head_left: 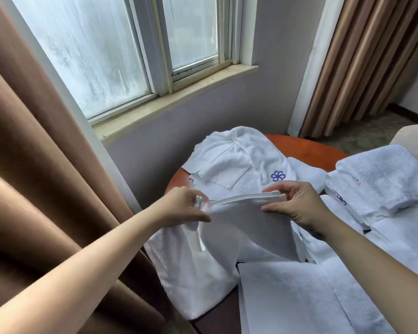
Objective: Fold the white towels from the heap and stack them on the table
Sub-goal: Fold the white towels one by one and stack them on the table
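Note:
A white towel [246,227] hangs folded between my hands above the round orange table [307,147]. My left hand [184,206] pinches its top left corner. My right hand [297,203] pinches the top right corner, thumb below and fingers over the hem. Behind them lies a loose heap of white towels [237,165], one with a blue flower logo [277,175]. A stack of folded white towels [381,182] sits at the right. More white towels [299,295] lie spread flat in the foreground.
A brown curtain [34,189] hangs close on the left, with a window [121,51] and stone sill [174,97] behind. Another brown curtain [372,61] hangs at the back right. A pale armchair edge [415,138] shows at the far right.

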Available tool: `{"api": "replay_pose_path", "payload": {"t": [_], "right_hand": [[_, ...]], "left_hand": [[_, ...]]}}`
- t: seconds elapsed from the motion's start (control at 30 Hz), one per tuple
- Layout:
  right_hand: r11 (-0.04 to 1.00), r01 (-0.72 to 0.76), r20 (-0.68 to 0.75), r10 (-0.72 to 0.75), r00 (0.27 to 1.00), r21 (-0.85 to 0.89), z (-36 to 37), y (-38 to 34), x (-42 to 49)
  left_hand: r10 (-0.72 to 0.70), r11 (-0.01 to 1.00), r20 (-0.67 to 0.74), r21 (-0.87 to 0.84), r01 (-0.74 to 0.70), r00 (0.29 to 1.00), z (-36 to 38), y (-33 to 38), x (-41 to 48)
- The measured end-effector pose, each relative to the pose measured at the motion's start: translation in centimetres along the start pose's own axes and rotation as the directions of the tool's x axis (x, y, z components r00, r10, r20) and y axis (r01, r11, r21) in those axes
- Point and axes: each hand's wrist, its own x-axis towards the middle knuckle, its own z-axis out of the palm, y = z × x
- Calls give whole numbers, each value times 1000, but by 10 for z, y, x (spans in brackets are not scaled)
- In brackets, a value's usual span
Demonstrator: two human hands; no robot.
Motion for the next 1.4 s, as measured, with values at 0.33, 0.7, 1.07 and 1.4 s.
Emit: {"api": "replay_pose_path", "payload": {"t": [0.33,0.7,1.07,1.4], "right_hand": [[986,135,26,-133,991,-97,21,-21,-6],[989,151,89,-149,985,-11,23,-21,-11],[997,37,69,-42,997,72,21,-26,-13],[983,90,-29,-96,995,-160,33,-26,-12]], "left_hand": [[463,881,-334,71,-468,821,22,51,-14],[410,873,-349,-119,-473,843,22,50,-11],[319,859,-361,-281,-428,876,24,39,-10],[246,898,-445,-229,-375,861,29,48,-4]]}}
